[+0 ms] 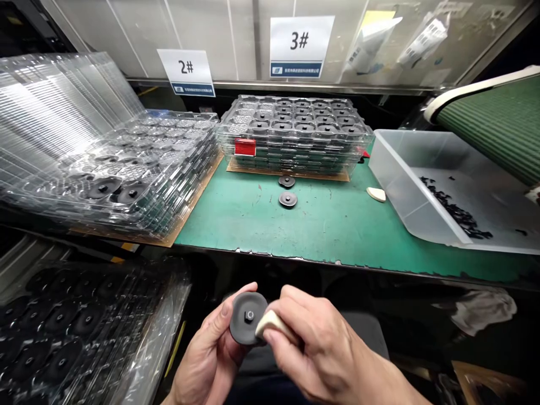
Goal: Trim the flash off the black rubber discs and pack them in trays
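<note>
My left hand [214, 346] grips a round black plastic disc [238, 329] by its edge, with the small raised post at its centre facing me. Pinched in my right hand [314, 337] is a cream-coloured pad [272, 322], perhaps a sponge or eraser, which touches the disc's right edge. Both hands are in front of the green table's edge, low in the view. Two similar discs, a nearer one [288, 199] and a farther one [287, 181], lie on the table beyond. Another cream pad [376, 194] rests to their right.
Stacked clear trays [295, 146] of discs stand at the back of the green table [329, 230]; more trays [139, 216] are at the left. A translucent bin [399, 174] on the right holds small black pieces [455, 211]. Below left is another disc-filled tray [122, 332].
</note>
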`<state>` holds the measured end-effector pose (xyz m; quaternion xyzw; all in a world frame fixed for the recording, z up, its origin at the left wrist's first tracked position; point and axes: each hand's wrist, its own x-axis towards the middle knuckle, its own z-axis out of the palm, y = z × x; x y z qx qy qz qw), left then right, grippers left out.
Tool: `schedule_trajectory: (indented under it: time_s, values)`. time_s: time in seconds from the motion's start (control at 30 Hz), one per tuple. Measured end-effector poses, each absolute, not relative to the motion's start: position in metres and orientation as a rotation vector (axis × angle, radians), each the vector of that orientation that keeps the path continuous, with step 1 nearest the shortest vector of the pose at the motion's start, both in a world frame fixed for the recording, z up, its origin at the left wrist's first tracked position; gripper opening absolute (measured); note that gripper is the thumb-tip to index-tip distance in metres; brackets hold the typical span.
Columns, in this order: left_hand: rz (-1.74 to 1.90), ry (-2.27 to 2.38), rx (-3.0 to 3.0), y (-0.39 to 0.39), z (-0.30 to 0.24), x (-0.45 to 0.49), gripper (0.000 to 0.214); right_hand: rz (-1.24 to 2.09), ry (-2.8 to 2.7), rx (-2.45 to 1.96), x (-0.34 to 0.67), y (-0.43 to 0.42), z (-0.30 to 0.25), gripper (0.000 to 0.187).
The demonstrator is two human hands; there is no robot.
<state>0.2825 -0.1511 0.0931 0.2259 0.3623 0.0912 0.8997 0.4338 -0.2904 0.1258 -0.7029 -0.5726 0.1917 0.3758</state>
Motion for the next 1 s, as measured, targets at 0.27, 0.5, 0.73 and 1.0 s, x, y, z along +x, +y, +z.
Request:
schedule_trajectory:
  time_s: [0.27, 0.5, 0.73, 1.0]
  values:
    - [0.222, 0.804, 0.448, -0.150, 0.092, 0.289, 0.037, 0.429, -1.375, -1.864, 0.427, -0.288, 0.118, 0.021]
    - [0.107, 0.697, 0.538, -0.152, 0.093, 0.291, 0.035, 0.317, -1.404, -1.873, 0.433, -0.284, 0.118, 0.018]
    - [0.455, 0.860, 0.675, -0.161, 0.095, 0.295, 0.055, 0.264, -1.221, -1.793, 0.408, -0.282, 0.109, 0.014]
    - [0.216, 0.627, 0.648, -0.158, 0.090, 0.288, 0.038, 0.197, -1.480, -1.720, 0.433, -0.277, 0.120, 0.019]
